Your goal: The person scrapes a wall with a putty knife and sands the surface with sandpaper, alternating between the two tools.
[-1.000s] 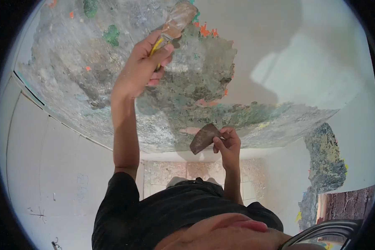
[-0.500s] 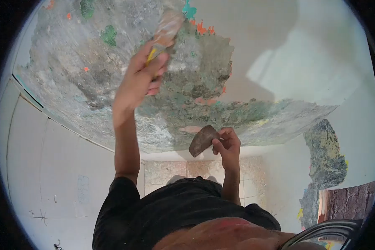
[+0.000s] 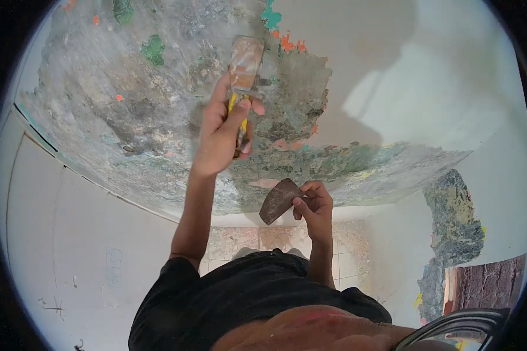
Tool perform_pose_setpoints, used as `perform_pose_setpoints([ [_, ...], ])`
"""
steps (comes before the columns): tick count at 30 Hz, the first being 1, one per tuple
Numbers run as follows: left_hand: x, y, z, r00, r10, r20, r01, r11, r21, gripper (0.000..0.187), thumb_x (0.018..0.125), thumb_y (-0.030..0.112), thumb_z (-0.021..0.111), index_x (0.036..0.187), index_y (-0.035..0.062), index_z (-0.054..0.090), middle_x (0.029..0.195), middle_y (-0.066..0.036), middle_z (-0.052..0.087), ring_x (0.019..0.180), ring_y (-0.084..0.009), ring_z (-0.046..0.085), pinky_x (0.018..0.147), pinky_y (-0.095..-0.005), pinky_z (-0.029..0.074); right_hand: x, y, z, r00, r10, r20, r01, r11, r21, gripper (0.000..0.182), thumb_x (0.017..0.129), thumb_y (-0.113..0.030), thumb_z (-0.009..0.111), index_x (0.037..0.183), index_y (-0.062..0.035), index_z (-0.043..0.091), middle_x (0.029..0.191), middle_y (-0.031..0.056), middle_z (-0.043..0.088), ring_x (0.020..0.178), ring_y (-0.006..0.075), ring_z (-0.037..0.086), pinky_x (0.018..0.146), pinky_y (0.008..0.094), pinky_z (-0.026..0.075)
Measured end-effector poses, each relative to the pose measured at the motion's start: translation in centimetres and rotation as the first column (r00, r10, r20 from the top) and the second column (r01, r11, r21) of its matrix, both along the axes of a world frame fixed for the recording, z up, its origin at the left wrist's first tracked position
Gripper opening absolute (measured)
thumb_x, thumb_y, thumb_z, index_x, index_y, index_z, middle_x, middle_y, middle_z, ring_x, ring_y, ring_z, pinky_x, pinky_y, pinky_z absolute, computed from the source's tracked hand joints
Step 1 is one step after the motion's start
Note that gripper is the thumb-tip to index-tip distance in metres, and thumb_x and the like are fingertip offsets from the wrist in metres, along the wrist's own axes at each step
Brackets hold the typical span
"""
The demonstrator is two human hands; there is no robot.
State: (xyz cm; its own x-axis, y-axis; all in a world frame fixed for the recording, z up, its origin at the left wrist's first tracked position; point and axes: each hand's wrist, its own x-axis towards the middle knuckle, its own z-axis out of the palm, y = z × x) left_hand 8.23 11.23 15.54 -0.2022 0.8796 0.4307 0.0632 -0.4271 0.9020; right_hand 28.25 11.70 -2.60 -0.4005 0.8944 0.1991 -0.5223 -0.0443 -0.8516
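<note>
My left hand (image 3: 219,140) is closed round the yellow handle of a scraper (image 3: 246,61). The scraper's wide, stained blade points up and lies over the patchy grey wall surface (image 3: 175,105). Lower and to the right, my right hand (image 3: 316,207) pinches a flat brown piece (image 3: 281,202) between thumb and fingers. This piece has a curved edge and hangs out to the left, in front of the wall's lower edge. What it is made of cannot be made out.
Smooth pale wall (image 3: 363,52) borders the rough area, with orange and teal flecks along the edge. A white panel (image 3: 88,234) stands at the left. Below lies a dusty tiled floor (image 3: 348,263). At the lower right are a dark brown textured panel (image 3: 492,284) and another rough grey patch (image 3: 454,222).
My left hand and the scraper have moved right and down, and the blade is now sharper in view. My right hand has shifted slightly left with the brown piece, which is tilted a little differently.
</note>
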Motion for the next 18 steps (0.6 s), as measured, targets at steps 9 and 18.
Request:
perform_pose_setpoints([
  [9,0.5,1.4,0.2,0.988,-0.096,0.124,0.086,0.993,0.08,0.05,0.101,0.013,0.044,0.149,0.0161,0.028,0.087,-0.003,0.053,0.04,-0.0051,0.04,0.034,-0.0205,0.033,0.3,0.2,0.1,0.999,-0.046,0.01,0.046,0.999,-0.007,0.023,0.086,0.0,0.068,0.101,-0.0059,0.052,0.082,0.0022,0.058,0.056,0.0063,0.051,0.047,0.0216,0.042],
  [18,0.1,0.7,1.1,0.967,-0.103,0.231,0.101,0.995,0.023,0.052,0.1,0.011,0.047,0.149,0.016,0.031,0.085,-0.002,0.051,0.039,-0.0029,0.035,0.031,-0.0186,0.028,0.6,0.4,0.2,0.999,-0.039,0.004,0.039,0.999,-0.003,0.023,0.086,0.002,0.067,0.103,-0.0052,0.053,0.083,0.0023,0.059,0.059,0.0046,0.051,0.048,0.0204,0.04],
])
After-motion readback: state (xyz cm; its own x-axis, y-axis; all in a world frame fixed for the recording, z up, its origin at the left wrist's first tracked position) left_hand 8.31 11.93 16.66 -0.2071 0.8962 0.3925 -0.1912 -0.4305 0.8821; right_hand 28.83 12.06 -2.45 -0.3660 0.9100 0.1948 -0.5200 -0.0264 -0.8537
